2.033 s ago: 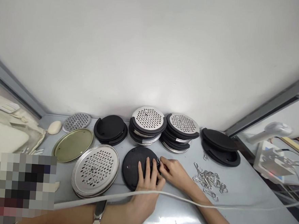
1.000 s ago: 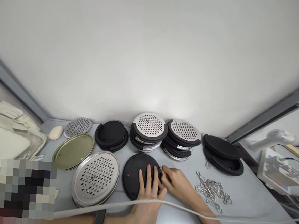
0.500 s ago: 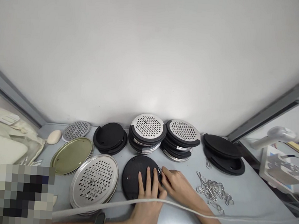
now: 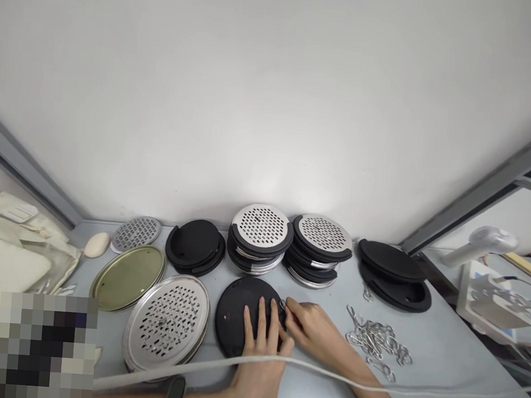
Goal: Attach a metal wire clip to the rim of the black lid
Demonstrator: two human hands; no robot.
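In the front middle a round black disc (image 4: 232, 315) lies flat on the grey table. My left hand (image 4: 261, 350) rests on it with the fingers spread and flat. At the disc's right edge my right hand (image 4: 309, 326) pinches a small wire clip (image 4: 282, 304), of which only a loop shows. Right of that hand lies a loose pile of wire clips (image 4: 376, 337). To the left of the disc is a stack of perforated metal discs (image 4: 168, 319), with olive-green metal discs (image 4: 128, 277) behind it.
Along the wall stand black discs (image 4: 194, 242), two stacks topped by perforated discs (image 4: 260, 226) (image 4: 322, 233), and more black discs (image 4: 393, 260). A white cord (image 4: 326, 368) crosses the front, over both arms. Cream cloth bags (image 4: 5, 247) lie left; a white device (image 4: 490, 299) stands right.
The view has shifted very slightly. Both hands stay at the black disc, with hardly any movement of the fingers.
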